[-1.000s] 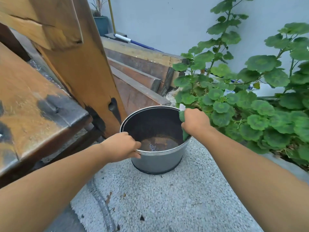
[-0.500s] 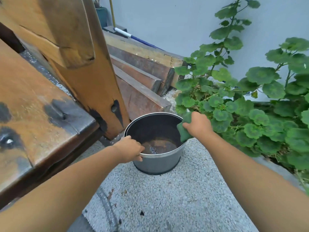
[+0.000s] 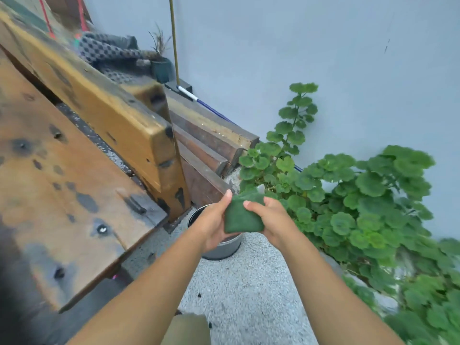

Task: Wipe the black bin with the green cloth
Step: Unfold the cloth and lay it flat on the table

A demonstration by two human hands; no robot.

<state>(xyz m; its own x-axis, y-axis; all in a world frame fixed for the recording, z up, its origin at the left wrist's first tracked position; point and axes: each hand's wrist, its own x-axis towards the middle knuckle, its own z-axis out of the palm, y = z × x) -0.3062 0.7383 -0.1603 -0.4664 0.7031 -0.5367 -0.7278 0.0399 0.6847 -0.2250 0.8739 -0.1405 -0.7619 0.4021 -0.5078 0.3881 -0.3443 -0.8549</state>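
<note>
The green cloth (image 3: 242,216) is folded into a small pad and held up in the air between both hands. My left hand (image 3: 214,226) cups it from the left and below, thumb up along its edge. My right hand (image 3: 272,220) grips its right side with fingers over the top. The black bin (image 3: 222,247), a round bucket with a grey outside, stands on the gravel floor below the hands. Most of the bin is hidden behind my hands; only its left rim and lower wall show.
A worn wooden bench (image 3: 74,185) fills the left, with stacked timber beams (image 3: 211,140) behind the bin. A leafy green plant (image 3: 353,202) crowds the right, against a pale wall. A small potted plant (image 3: 160,66) and a blue-handled tool (image 3: 199,102) lie farther back. Gravel floor (image 3: 244,295) lies in front.
Both hands left the bin and rose; my left hand let go of the rim and joined the right on the cloth. The view lifted higher and away from the bin.
</note>
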